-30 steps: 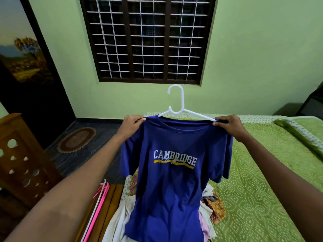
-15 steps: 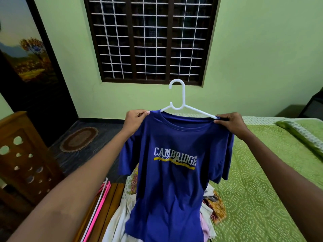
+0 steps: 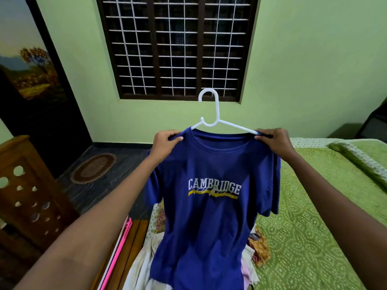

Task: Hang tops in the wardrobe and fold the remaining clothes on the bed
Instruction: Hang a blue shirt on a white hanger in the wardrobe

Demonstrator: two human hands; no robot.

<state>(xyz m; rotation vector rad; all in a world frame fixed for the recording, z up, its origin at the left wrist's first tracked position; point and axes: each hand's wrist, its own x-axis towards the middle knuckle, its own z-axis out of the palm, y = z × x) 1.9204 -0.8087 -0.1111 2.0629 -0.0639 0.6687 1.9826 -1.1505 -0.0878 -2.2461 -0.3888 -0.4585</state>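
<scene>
A blue T-shirt (image 3: 211, 222) printed "CAMBRIDGE" hangs in front of me on a white plastic hanger (image 3: 215, 122), whose hook rises above the collar. My left hand (image 3: 165, 143) pinches the shirt's left shoulder. My right hand (image 3: 274, 141) pinches the right shoulder at the hanger's arm. Below the shirt, a pile of loose clothes (image 3: 146, 266) lies on the near end of the bed (image 3: 310, 237), partly hidden by the shirt. No wardrobe is in view.
Pink and white hangers (image 3: 119, 252) lie on the bed's wooden frame at lower left. A wooden cabinet (image 3: 27, 195) stands at left, an oval mat (image 3: 94, 168) on the dark floor. A barred window (image 3: 178, 47) is straight ahead. A pillow (image 3: 360, 155) lies at right.
Both hands have lifted the shirt and hanger a little higher. My fingers have shifted on the two shoulders of the shirt.
</scene>
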